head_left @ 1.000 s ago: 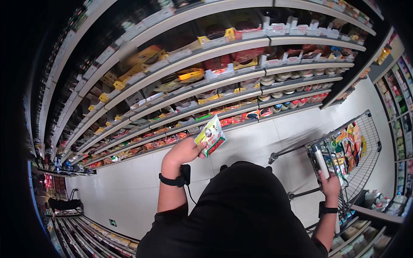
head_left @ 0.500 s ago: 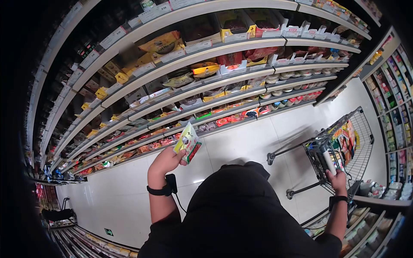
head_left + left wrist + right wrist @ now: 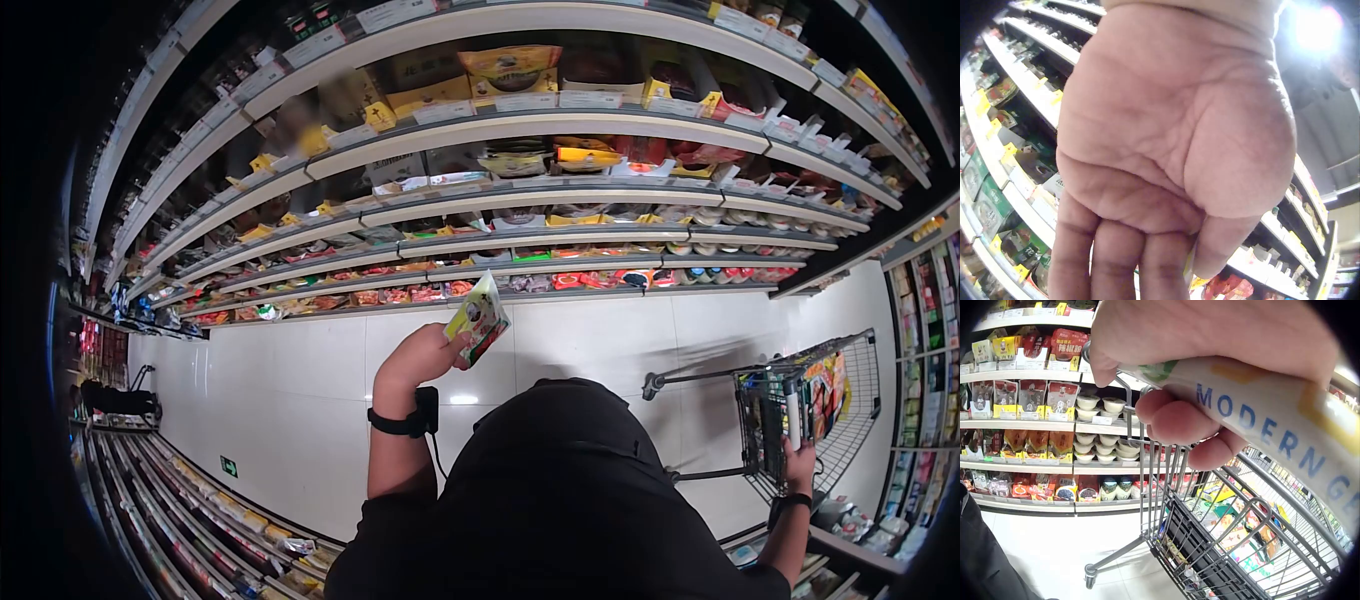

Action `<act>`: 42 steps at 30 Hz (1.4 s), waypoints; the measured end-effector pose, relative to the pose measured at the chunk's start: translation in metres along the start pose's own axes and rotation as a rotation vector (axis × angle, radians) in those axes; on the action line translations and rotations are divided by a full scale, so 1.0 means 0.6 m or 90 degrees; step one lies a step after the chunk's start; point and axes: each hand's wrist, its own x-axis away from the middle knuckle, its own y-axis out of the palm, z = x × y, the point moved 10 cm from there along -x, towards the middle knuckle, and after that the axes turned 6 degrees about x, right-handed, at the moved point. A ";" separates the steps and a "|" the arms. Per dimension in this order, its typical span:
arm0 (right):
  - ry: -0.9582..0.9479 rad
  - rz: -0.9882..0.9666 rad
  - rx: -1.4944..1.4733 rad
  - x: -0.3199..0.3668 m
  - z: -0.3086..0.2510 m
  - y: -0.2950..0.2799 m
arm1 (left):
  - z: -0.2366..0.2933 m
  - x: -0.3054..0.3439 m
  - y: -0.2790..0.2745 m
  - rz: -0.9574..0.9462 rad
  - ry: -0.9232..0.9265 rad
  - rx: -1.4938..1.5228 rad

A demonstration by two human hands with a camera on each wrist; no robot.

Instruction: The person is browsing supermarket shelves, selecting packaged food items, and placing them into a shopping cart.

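In the head view my left hand (image 3: 415,355) pinches a small yellow-green and white packet (image 3: 484,318), its lower edge red and green, between thumb and fingers. The packet stands tilted in front of the body, above the floor. From the left wrist, the palm (image 3: 1147,137) fills the picture and its fingers hide nearly all of the packet. My right hand (image 3: 799,465) grips the pale handle (image 3: 1254,415) of a wire shopping cart (image 3: 848,405) at the right, fingers curled round the bar. Several colourful packages (image 3: 1254,531) lie in the cart's basket.
A long run of shelves (image 3: 560,125) with bagged and boxed foods curves across the front. More shelves (image 3: 180,500) stand behind at lower left and at far right (image 3: 925,350). Pale floor tiles (image 3: 290,400) lie between. A cart wheel (image 3: 1090,575) juts toward the shelves.
The head view has turned, so the front shelves lie more level. Cart and right hand sit farther right and lower in view. The packet shifted left, then back right, and is now turned more sideways.
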 end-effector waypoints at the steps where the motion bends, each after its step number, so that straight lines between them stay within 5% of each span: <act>1: -0.020 0.019 -0.012 -0.008 0.012 0.002 | -0.006 0.002 0.000 -0.001 -0.004 0.011; 23: -0.072 0.059 0.122 -0.083 0.025 0.019 | -0.086 0.051 -0.056 0.074 -0.027 0.086; 30: 0.005 -0.032 0.078 -0.037 -0.115 0.013 | -0.088 0.043 -0.059 0.086 -0.014 0.114; 41: -0.002 0.026 0.276 -0.090 -0.116 0.017 | -0.037 -0.006 -0.047 0.060 -0.017 0.049; 42: -0.073 0.114 0.245 -0.089 -0.134 0.010 | -0.024 -0.014 -0.042 0.050 -0.011 0.039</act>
